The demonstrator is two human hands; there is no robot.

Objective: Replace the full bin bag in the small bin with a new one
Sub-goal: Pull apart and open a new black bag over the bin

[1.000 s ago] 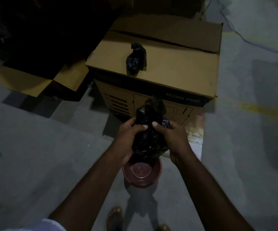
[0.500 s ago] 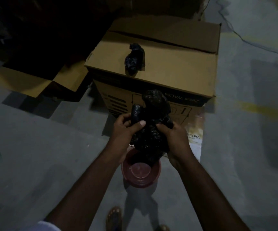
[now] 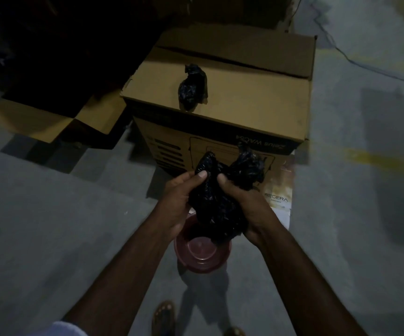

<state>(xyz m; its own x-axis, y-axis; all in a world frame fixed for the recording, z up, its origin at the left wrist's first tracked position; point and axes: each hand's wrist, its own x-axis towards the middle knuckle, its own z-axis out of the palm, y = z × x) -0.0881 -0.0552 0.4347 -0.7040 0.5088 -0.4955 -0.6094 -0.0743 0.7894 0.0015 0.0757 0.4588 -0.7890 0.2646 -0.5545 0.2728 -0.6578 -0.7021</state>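
A: How far along is it?

B: The bin [image 3: 202, 254] looks bare inside; the full bag [image 3: 216, 204] is lifted just above it. The spare bag [image 3: 192, 89] lies on the box [image 3: 244, 103] beyond the bin, unused.

A: And the grip?

B: Left hand [image 3: 176, 200] and right hand [image 3: 249, 207] are both closed on the full bag, thumbs pinching its gathered neck.

Box front, upper band: "Zelus WAC54" or similar, printed upside down on the cardboard box [image 3: 220, 110], centre of the frame; the last characters are hard to read.
Panel at the box's lower right: "REGERA" on a pale printed board [image 3: 279, 197]; the smaller line beneath is unreadable.
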